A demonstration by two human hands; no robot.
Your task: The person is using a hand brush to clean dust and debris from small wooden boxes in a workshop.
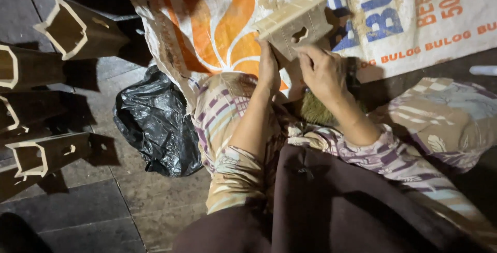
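Note:
A pale square wooden tube [295,25] with a small shaped cut-out in its side is held up over a printed woven sack [217,20]. My left hand [268,68] grips the tube's lower left edge. My right hand [322,71] is closed against its lower right side, with a dark watch on the wrist. A tuft of brownish bristles [316,109] shows under the right hand; whether the hand holds it is unclear. Patterned sleeves and a dark brown cloth cover my lap.
Several dark wooden tubes with pale rims [67,30] lie stacked at the left on the stone-tiled floor [88,206]. A crumpled black plastic bag [155,123] lies beside my left knee. A white object [484,70] sits at the right edge.

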